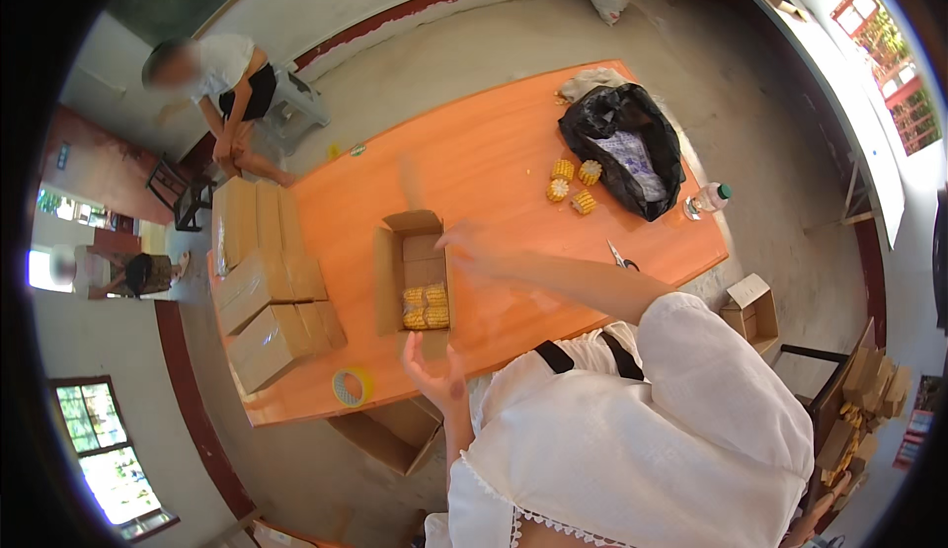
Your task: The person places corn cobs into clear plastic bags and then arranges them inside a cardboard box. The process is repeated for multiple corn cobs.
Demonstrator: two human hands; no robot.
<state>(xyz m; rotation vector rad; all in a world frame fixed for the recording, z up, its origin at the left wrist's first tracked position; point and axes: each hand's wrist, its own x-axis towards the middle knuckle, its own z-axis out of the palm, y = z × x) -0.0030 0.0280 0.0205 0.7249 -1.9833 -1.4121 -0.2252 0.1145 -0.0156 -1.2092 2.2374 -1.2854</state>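
Note:
An open cardboard box (424, 255) stands on the orange table (503, 148). Corn pieces in clear wrap (426, 306) lie in its near end. My left hand (437, 378), palm up with fingers apart, is at the box's near flap. My right hand (470, 246), blurred, is beside the box's right wall, its fingers extended; no held thing shows. Several loose corn pieces (583, 202) lie beside a black plastic bag (648, 178) with a printed packet inside. Scissors (619, 255) rest near my right forearm. A roll of yellow tape (351, 387) is at the table's near edge.
Closed cardboard boxes (270, 289) are grouped at the table's left end. A bottle with a green cap (709, 200) stands at the right edge. Open boxes (752, 313) are on the floor. One person (237, 74) sits on a stool beyond the table; another is farther left.

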